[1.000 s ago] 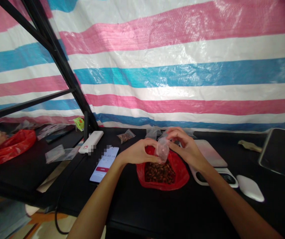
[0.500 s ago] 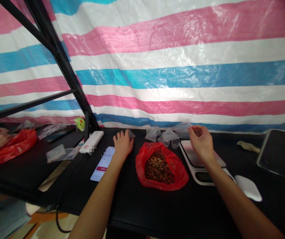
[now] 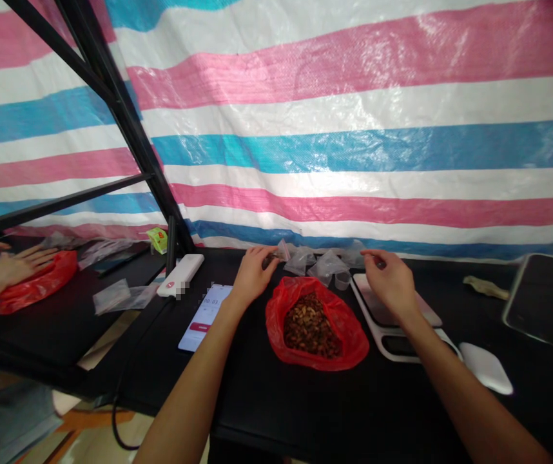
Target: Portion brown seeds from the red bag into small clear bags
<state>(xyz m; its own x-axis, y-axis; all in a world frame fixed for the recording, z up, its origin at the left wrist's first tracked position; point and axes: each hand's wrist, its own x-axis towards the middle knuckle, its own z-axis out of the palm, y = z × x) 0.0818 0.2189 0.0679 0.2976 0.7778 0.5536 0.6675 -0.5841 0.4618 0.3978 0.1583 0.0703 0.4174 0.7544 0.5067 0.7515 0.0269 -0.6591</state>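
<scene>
Left hand: the left hand [image 3: 251,276] reaches past the phone. Its fingers [image 3: 265,258] are closed on a small clear plastic pouch [image 3: 281,250] with something brown inside, held at the far edge of the black tabletop [image 3: 305,406].
Right hand: the right hand [image 3: 388,281] hovers over the flat white kitchen scale [image 3: 419,310] with thumb and forefinger pinched together. I cannot tell whether they hold anything.
Between the hands: an open red plastic bag of brown nuts or seeds [image 3: 316,322] lies mouth up, with a heap of empty clear plastic pouches [image 3: 327,264] just behind it.
Risk, spill: the red bag is slack-walled and lies between both forearms, so a wrist catching its rim could tip the contents out.
Risk, pouch: the grip looks to be at one corner. I cannot tell whether the mouth is sealed, and if it is not, the contents could shake out.
Risk, empties: they are light and loose, so a passing hand could sweep them off the heap.
Risk, phone: the white-screened smartphone [image 3: 203,309] lies just beside the left forearm, near the tabletop's edge, where a nudge could push it off.
Writing, phone: the timer digits appear to read 00:03 above a red button, and the rest is blurred.
Writing, elsewhere: the white power bank [image 3: 180,275] bears a red round mark with no legible text. The print on the yellow-green packet [image 3: 157,240] is too small to read.
Nearby: another person's hands [image 3: 10,263] rest on a second red plastic bag [image 3: 35,287], well apart from all this.
</scene>
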